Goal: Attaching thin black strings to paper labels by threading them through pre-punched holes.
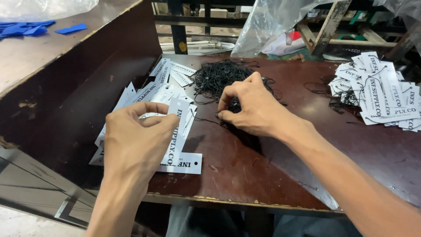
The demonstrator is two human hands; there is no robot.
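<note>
Brown table (245, 175): left hand (136, 140) pinches tag (176, 131); right hand (252, 107) pinches black string (215, 77).

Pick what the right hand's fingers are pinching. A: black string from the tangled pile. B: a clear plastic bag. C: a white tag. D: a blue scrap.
A: the right hand pinches black string at the tangled pile, while the left hand holds a white tag.
</note>
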